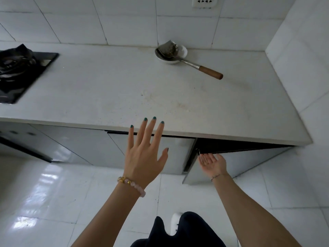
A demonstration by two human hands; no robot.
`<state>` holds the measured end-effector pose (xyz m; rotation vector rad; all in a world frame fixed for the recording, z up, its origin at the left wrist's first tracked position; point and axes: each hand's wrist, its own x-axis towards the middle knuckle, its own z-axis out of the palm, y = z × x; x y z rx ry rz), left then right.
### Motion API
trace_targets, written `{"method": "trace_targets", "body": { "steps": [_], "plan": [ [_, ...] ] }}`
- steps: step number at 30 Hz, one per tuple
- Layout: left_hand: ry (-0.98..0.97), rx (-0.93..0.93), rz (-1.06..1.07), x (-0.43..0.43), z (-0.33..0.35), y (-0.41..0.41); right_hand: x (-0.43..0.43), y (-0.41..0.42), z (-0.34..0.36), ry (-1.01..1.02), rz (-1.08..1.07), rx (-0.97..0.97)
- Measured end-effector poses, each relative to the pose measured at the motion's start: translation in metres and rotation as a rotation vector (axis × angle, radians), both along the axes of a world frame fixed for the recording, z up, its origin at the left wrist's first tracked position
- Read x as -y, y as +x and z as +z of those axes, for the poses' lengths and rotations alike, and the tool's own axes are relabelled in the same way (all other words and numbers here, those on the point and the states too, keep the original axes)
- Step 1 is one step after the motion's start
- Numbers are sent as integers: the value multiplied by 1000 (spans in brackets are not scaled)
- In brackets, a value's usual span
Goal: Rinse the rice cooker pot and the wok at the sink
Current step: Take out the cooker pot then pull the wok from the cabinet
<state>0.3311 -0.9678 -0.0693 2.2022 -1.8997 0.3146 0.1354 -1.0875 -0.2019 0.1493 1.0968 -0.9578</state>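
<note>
Neither the rice cooker pot, the wok nor the sink is in view. My left hand (145, 150) hovers flat with fingers spread, in front of the white countertop's (124, 90) front edge, holding nothing. My right hand (211, 163) is lower, palm up with fingers extended, touching the top edge of a grey cabinet door (229, 164) that stands ajar under the counter. The inside of that cabinet is dark and I cannot see what it holds.
A metal spatula with a wooden handle (195, 65) lies in a small white bowl (181, 51) at the back of the counter. A black gas hob (19, 70) sits at the left. Tiled walls close the back and right. A wall socket (204, 1) is above.
</note>
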Motion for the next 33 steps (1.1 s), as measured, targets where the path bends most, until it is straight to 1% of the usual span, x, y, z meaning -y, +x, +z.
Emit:
{"method": "trace_targets", "body": {
  "steps": [9, 13, 18, 22, 27, 31, 33],
  "plan": [
    [28, -30, -167, -26, -6, -17, -73, -48, 2, -75, 130, -116],
    [51, -10, -245, -35, -11, -34, -103, -70, 2, -123, 127, -215],
    [20, -26, -294, -48, -8, -58, -130, -105, -7, -99, 61, -306],
    [10, -10, -293, -58, -6, -79, -146, -134, -9, -80, 21, -382],
    [31, -4, -253, -77, -6, -120, -161, -180, -14, -65, 80, -468],
    [51, 3, -210, -97, -5, -157, -173, -224, -18, -81, 185, -637],
    [53, 9, -184, -107, -7, -171, -178, -246, -19, -104, 220, -754]
  ]
}}
